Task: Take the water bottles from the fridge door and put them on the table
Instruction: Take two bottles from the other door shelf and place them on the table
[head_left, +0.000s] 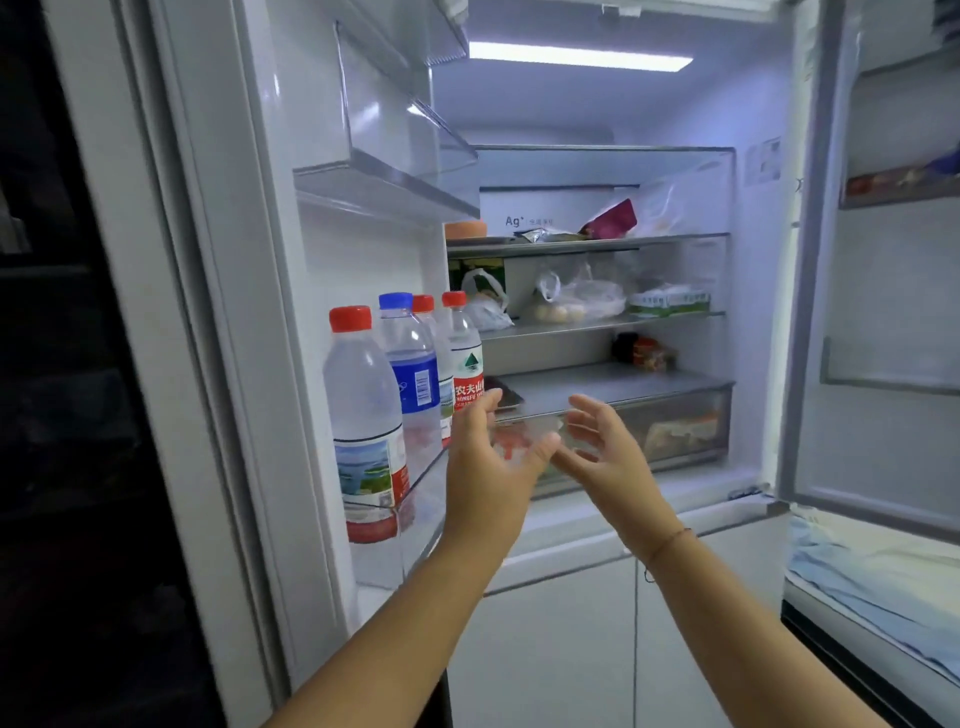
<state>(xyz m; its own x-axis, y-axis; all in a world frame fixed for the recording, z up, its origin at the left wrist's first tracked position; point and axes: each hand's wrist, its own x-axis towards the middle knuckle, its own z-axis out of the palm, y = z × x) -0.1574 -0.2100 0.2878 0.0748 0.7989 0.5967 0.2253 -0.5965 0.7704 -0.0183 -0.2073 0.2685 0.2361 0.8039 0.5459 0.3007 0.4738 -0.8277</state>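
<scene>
Reaching toward the fridge door shelf (415, 483), left hand (488, 457) and right hand (602, 447) hold nothing, fingers relaxed; four water bottles (366, 405) stand there untaken; next, I judge, gripping the nearest.

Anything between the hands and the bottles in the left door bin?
Nothing visible stands between the left hand and the nearest red-capped bottle; the open hand is beside its label. The clear door bin wall fronts the bottles' lower parts, so they likely need lifting out. The table is out of view.
</scene>
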